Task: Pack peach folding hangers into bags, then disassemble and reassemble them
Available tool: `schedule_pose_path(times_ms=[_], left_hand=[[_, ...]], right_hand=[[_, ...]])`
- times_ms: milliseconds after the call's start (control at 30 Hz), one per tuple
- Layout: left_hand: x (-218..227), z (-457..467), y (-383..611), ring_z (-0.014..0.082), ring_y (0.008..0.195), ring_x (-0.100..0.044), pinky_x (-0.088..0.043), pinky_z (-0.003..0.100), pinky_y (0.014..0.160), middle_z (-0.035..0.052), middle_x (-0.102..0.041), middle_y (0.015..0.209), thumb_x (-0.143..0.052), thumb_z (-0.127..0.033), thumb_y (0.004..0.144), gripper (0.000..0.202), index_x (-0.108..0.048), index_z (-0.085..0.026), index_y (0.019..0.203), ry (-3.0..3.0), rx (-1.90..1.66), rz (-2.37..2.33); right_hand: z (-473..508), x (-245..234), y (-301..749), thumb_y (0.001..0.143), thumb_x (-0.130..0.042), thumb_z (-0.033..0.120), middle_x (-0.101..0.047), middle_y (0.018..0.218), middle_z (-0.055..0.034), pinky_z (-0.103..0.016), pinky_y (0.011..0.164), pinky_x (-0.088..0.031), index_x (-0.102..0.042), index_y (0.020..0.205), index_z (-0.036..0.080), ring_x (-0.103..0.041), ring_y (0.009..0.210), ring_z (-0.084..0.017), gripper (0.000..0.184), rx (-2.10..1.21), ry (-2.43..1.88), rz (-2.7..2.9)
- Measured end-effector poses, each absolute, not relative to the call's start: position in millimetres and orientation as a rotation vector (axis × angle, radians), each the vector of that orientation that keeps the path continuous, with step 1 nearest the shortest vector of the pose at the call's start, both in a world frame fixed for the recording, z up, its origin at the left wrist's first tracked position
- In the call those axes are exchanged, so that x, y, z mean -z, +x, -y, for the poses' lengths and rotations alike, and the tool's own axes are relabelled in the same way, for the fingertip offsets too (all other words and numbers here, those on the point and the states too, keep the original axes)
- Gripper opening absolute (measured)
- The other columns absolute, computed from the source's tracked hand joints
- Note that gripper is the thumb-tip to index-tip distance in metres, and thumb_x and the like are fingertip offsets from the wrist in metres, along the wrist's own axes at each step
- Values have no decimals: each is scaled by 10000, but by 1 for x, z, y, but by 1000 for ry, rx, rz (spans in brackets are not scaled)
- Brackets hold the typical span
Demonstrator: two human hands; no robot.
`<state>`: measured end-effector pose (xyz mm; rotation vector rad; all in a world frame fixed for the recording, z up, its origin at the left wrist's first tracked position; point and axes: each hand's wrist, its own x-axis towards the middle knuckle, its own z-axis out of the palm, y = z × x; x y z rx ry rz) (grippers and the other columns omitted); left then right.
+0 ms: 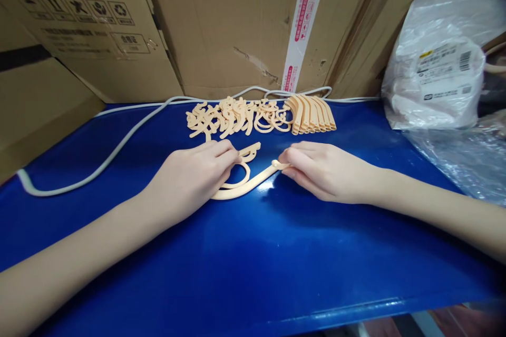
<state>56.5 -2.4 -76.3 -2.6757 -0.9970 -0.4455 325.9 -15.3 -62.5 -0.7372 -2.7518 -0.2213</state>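
A curved peach plastic piece lies on the blue table mat between my hands. My left hand is closed over its left end, fingers curled on the looped part. My right hand pinches its right tip between thumb and fingers. Just behind my hands lies a loose pile of several small peach plastic parts. To the right of that pile, a neat stack of curved peach pieces leans together.
Cardboard boxes wall off the back and left. A white cable runs along the mat's far edge and curves toward the left. A plastic bag with labels and clear wrap sit at the right.
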Motion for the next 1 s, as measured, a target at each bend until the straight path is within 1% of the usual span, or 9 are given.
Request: schedule_pose_path(times_ms=[67,167,300,367,467,633,833,933,1000], left_hand=[[77,3,57,207,875,-713,-495,285,584,44,-743,1054,-438,-204,1009,254,-691,-197,1025,-2682,438,984],[77,4,58,199,859,-707,-497,292,592,37,-741,1038,-437,-196,1011,252,-688,-199,1028,-2676,424,963],[76,7,59,209,880,-712,-477,294,557,32,-743,1046,-472,-190,996,220,-690,-198,1026,-2655,426,989],[75,9,60,214,896,-718,-457,290,525,23,-744,1049,-490,-193,989,206,-693,-200,1021,-2642,446,1039],[75,11,62,213,897,-726,-412,281,478,15,-749,1024,-491,-205,989,208,-699,-201,1000,-2596,480,1116],[76,11,62,234,854,-727,-332,292,422,36,-748,985,-456,-223,988,244,-698,-193,998,-2500,433,1168],[73,13,62,250,853,-720,-320,307,421,50,-736,959,-410,-235,1003,279,-684,-194,975,-2472,363,1219],[70,15,66,280,891,-707,-390,331,486,78,-736,935,-401,-248,1016,292,-677,-160,973,-2428,413,1116],[69,16,69,294,972,-685,-491,359,631,101,-735,1015,-429,-280,1020,278,-667,-137,1024,-2457,507,1018]], right_hand=[[15,66,327,1041,-362,205,-681,856,-70,-267,595,-450,-575,1030,145,-606,672,-172,222,205,-853,2725],[12,73,327,1022,-409,161,-695,977,-85,-269,630,-481,-557,1138,143,-654,761,-185,189,173,-950,2691],[5,83,324,1034,-385,171,-676,1038,-125,-305,768,-521,-578,1100,129,-642,902,-206,209,110,-882,2645],[4,87,322,1043,-369,182,-680,1071,-133,-315,799,-520,-585,1093,134,-631,935,-205,227,64,-825,2641],[4,88,322,1053,-364,207,-696,1049,-122,-315,803,-514,-591,1088,137,-629,926,-195,240,-30,-750,2626],[5,86,325,1046,-388,206,-704,1023,-109,-302,816,-503,-601,1069,140,-631,911,-181,224,-157,-644,2619],[6,87,328,1029,-406,182,-719,946,-87,-302,729,-481,-607,1100,143,-595,815,-186,217,18,-715,2465],[7,87,329,1009,-404,146,-700,885,-76,-285,705,-484,-598,1115,142,-593,796,-178,221,24,-726,2387],[9,87,328,1011,-420,157,-706,916,-72,-268,698,-484,-604,1111,148,-619,794,-161,210,14,-746,2368]])
